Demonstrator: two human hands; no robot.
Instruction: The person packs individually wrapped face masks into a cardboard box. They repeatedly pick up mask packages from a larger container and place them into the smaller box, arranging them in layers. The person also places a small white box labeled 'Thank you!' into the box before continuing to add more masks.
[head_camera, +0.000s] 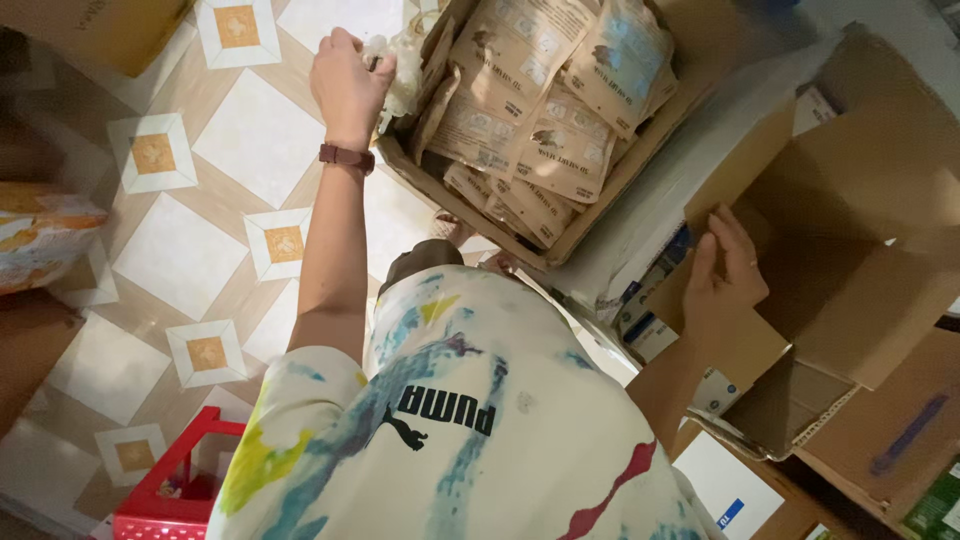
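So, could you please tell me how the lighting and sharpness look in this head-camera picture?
Head view: bright light washes out the floor tiles; the open cardboard box lies in dimmer shade; the left hand and right hand look slightly soft.

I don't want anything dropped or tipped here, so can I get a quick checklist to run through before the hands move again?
1. Left hand grips clear plastic wrap at the box corner: ok.
2. Box of brown pouches sits level: cannot tell.
3. Right hand rests flat on the open carton's flap: ok.
4. Open carton's contents visible: not ok, the inside is hidden.
5. Floor beside the feet free of obstacles: not ok, red basket close.
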